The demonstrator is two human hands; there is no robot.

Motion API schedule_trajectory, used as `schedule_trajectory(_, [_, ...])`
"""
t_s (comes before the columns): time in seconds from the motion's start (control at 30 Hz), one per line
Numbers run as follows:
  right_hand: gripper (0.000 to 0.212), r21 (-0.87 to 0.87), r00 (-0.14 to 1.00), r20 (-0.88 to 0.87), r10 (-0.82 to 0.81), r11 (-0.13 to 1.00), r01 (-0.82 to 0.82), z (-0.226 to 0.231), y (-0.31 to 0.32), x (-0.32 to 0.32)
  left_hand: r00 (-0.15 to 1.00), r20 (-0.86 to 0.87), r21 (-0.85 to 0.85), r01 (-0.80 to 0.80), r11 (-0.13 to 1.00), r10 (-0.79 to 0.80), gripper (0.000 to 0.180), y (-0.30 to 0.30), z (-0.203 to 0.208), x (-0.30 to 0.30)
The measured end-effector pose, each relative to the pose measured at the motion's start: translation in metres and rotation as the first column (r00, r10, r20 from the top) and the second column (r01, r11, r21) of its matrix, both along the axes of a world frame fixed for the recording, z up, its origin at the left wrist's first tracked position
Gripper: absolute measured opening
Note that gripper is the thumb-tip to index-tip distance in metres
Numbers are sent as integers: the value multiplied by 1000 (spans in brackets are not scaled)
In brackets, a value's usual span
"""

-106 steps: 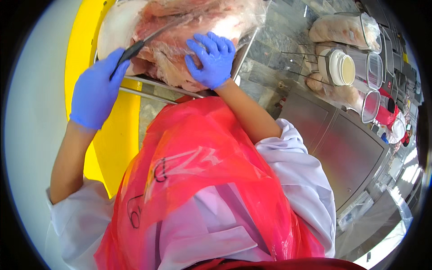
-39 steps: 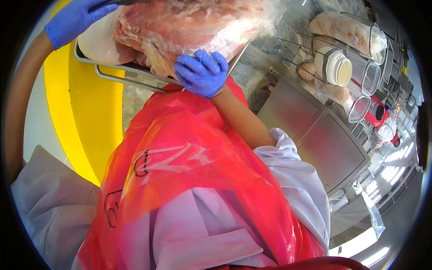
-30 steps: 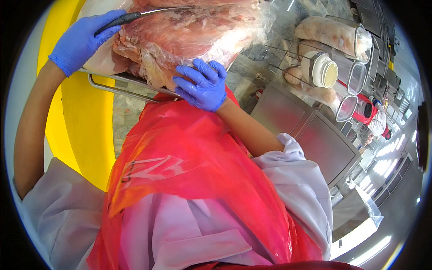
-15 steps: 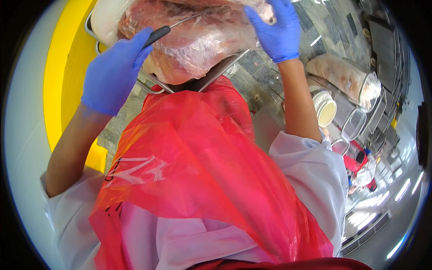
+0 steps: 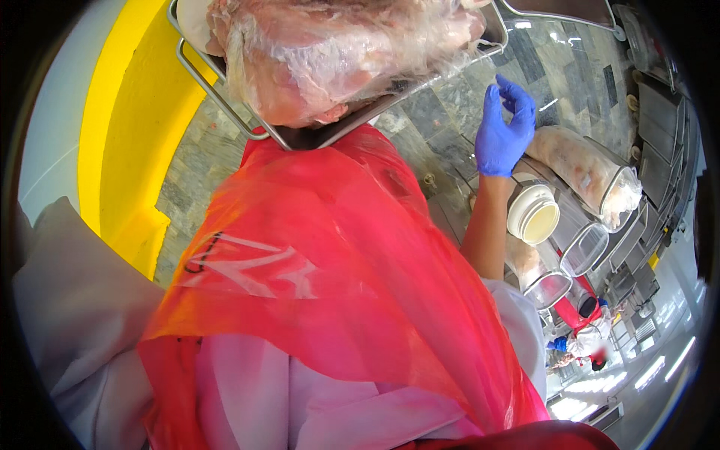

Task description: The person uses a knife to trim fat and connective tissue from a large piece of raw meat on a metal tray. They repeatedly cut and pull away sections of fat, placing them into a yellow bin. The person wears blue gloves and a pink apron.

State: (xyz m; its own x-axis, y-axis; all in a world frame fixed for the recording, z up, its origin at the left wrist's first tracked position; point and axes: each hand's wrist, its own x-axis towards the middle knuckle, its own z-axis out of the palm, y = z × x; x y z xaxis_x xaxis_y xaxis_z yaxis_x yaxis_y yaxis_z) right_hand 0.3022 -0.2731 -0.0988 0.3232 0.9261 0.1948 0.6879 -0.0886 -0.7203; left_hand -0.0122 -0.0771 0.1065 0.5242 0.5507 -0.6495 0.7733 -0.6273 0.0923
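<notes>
Red apron [image 5: 345,262] fills the lower centre, over a white coat; the left sleeve [image 5: 82,285] spreads along the lower left. Grey tiled floor [image 5: 199,169] shows either side of the apron's top and on into the upper right.

Meat [image 5: 322,60], large, pale pink, lies at top centre in a metal tray [image 5: 319,139], cut off by the upper edge. Glossy clear film clings over it, loose and crumpled toward its right end. Tray corner points down at the apron's top; whether they touch, cannot tell. Yellow barrier [image 5: 124,150] curves down the upper left.

Right of centre: bagged slab [image 5: 574,161], lying aslant. Right hand [image 5: 506,135], blue-gloved, near it in view, well apart from the meat. Fingers released, loosely bent, thumb and forefinger tips close together. Left hand outside the frame; state of its fingers cannot be told.

Below the right hand, a white tub [image 5: 534,214], tilted, mouth toward lower right. Clear bin [image 5: 585,249] just beside it. Co-worker [image 5: 589,337] in red and white, small, lower right. Tray handle [image 5: 231,112], a thin bar, upper left.
</notes>
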Motion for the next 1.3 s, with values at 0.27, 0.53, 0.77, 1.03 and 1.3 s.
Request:
schedule_trajectory(0.27, [24,23,999,-20,25,999,-25,-15,-21,-42,939,-76,-273,-344,898,336,33,45,-31,-45])
schedule_trajectory(0.53, [19,75,995,-85,-52,995,58,-6,-12,-74,807,432,-288,-299,910,402,37,19,-163,-166])
schedule_trajectory(0.77, [21,-22,986,-74,-147,989,146,3,-38,-67,877,362,-166,-271,948,314,35,46,-191,-178])
schedule_trajectory(1.03, [18,24,977,-26,-211,977,211,22,-49,-82,813,503,-166,-241,956,292,45,74,-225,-177])
schedule_trajectory(1.3, [20,62,995,21,-94,994,92,26,-18,-75,756,477,9,-514,857,448,28,-35,-123,-220])
